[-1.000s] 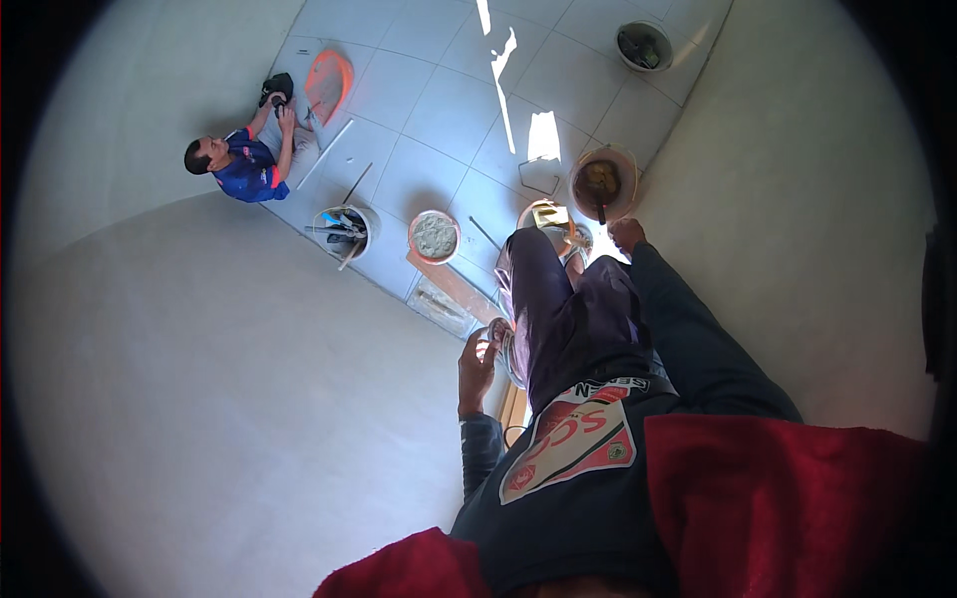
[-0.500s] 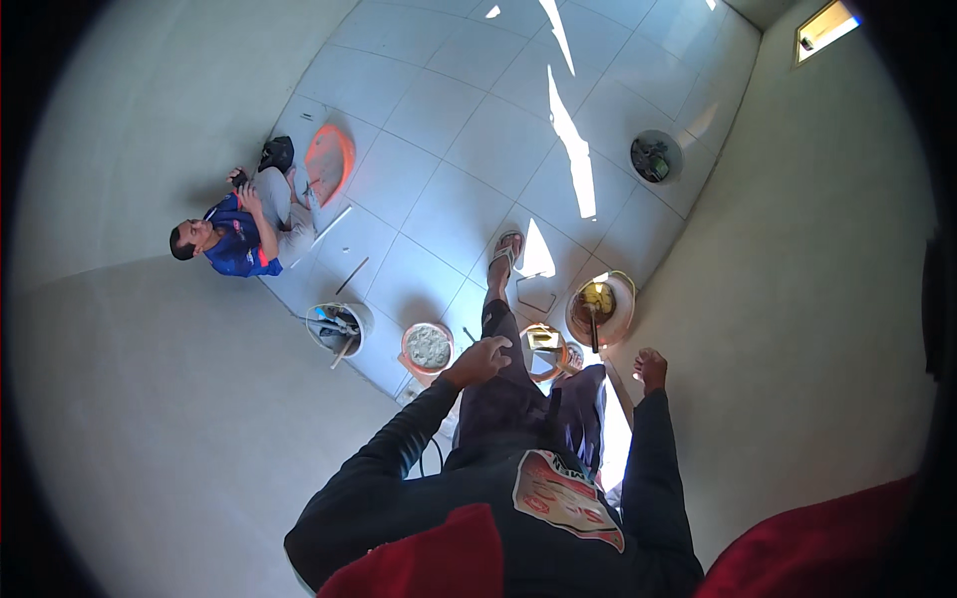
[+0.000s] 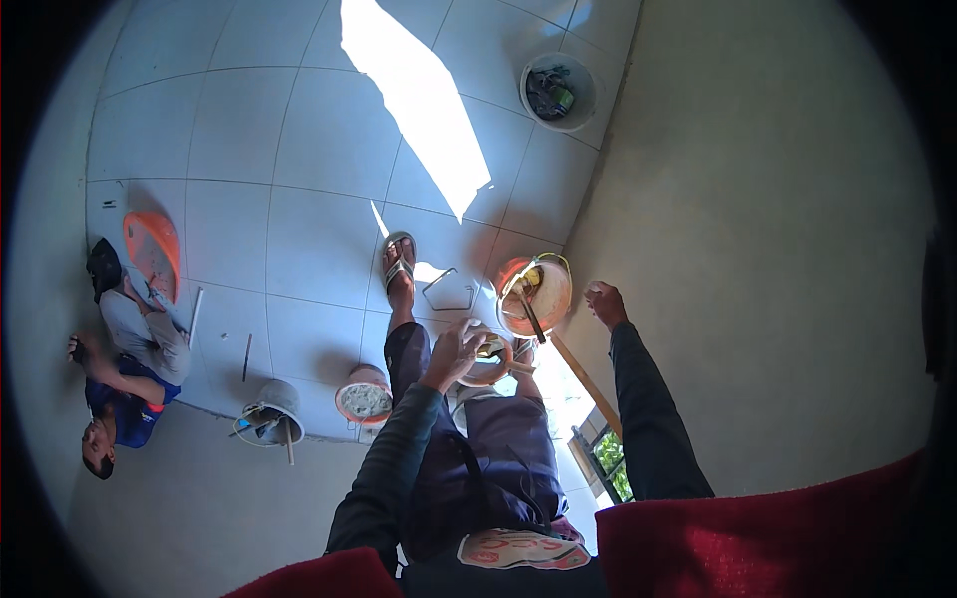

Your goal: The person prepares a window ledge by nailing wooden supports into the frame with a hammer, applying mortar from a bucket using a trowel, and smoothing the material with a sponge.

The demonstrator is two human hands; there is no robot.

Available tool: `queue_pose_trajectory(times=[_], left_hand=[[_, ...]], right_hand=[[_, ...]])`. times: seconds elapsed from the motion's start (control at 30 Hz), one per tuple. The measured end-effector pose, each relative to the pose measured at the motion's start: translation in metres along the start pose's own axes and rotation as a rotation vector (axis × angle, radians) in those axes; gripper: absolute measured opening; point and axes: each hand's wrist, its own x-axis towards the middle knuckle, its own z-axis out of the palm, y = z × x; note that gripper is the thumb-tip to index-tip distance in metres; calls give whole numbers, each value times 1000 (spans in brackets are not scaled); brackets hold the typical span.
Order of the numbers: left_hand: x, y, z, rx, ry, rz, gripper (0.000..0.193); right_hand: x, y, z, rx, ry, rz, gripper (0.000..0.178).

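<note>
My left hand (image 3: 456, 356) hangs in front of my thigh with loosely bent fingers and nothing visible in it. Just beyond it, on the floor, stands an orange bucket (image 3: 485, 377) with something yellowish inside. My right hand (image 3: 605, 304) is held out near the right wall, fingers curled in, with no object showing. Left of it is a larger orange-and-white bucket (image 3: 502, 310) holding a yellow item and a long-handled tool (image 3: 533, 317). A wooden pole (image 3: 586, 385) leans between that bucket and my right forearm. My sandalled foot (image 3: 399, 257) is set forward on the tiles.
A person (image 3: 140, 389) sits at the far left beside an orange basin (image 3: 171, 239). Along that side stand a pail of tools (image 3: 286, 397) and a bucket of pale mortar (image 3: 366, 401). A bent metal rod (image 3: 449, 306) lies ahead; a bucket of dark items (image 3: 594, 95) stands far right.
My view has turned and moved, so the seated person and buckets appear farther left. The buckets by my legs look closer. Both hands remain raised with nothing visibly taken up.
</note>
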Motion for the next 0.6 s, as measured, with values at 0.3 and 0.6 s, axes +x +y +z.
queue_pose_trajectory(times=[0.3, 0.6], left_hand=[[48, -46, 26, -117, 41, -89, 35], [57, -47, 20, 89, -28, -180, 41]], right_hand=[[198, -164, 38, 468, -107, 4, 53], [363, -227, 71, 1171, 299, 96, 56]])
